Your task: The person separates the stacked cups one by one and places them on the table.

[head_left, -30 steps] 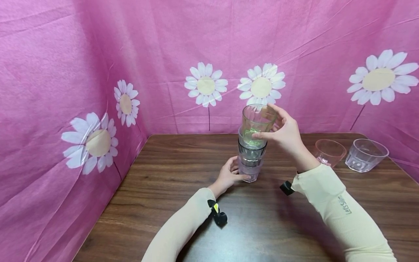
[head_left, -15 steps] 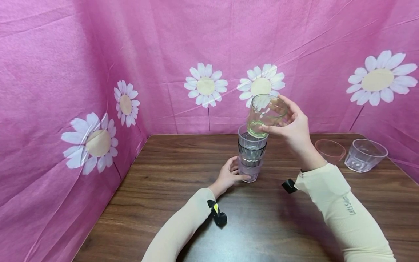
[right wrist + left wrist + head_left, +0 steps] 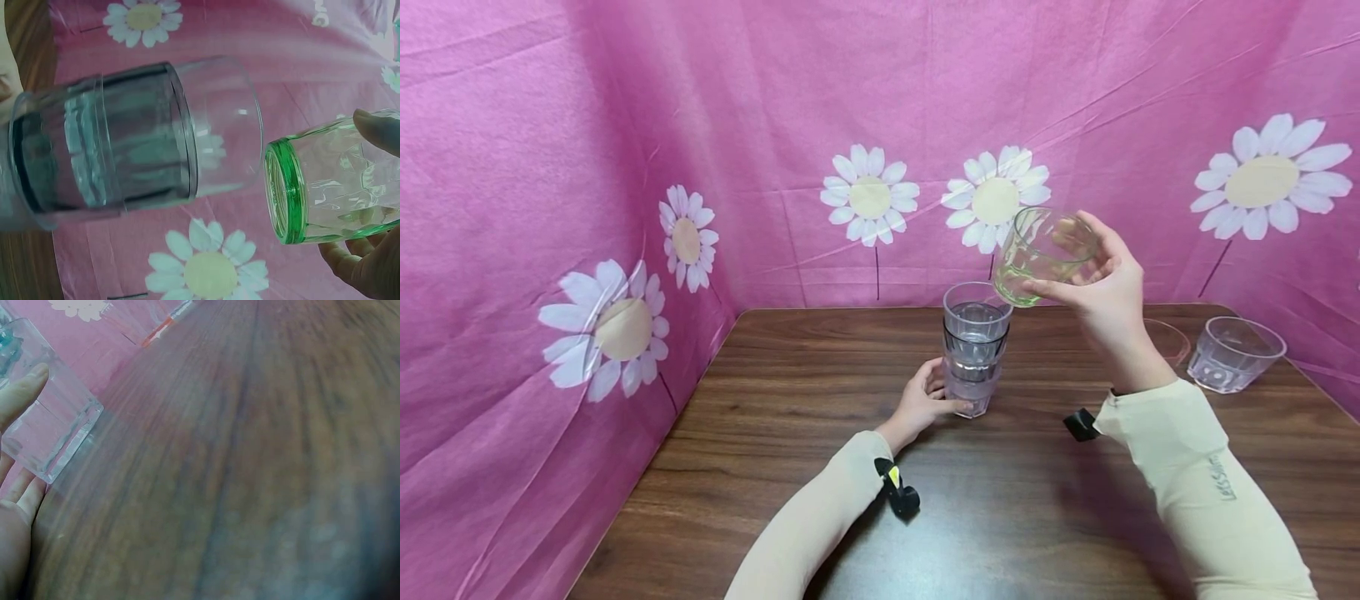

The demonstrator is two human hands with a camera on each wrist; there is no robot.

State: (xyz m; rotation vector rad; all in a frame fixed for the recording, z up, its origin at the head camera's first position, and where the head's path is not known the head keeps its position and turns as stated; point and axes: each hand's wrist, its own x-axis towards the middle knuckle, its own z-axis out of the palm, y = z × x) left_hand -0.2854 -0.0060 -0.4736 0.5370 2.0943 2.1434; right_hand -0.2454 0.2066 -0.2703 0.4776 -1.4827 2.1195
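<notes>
Daisy-print cloth, pink (image 3: 775,125): one, beyond both my grips.
Table, wood-grain (image 3: 790,358): one, beneath both.
Tumbler stack (image 3: 976,333): clear and smoke-grey, nested; long axis upright, mouth uppermost. Lower part grasped in my left grip (image 3: 921,406), thumb across the near side. From my right grip its mouth lies leftward and lower.
Green tumbler (image 3: 1024,271): one, grasped in my right grip (image 3: 1108,287), thumb on the near side; lies just left of that grip, raised above the table. Long axis slanted: base down toward the stack, rim up and rightward.
Clear tumbler (image 3: 1236,360): one, standing on the table, right of my right grip and lower.
Red-rimmed tumbler (image 3: 1174,346): one, behind my right wrist, mostly hidden.
Gap, green base to stack rim: slight, contact uncertain. Governing relation, I judge: slanted base beside upright mouth, right grip the nearer to that mouth.
</notes>
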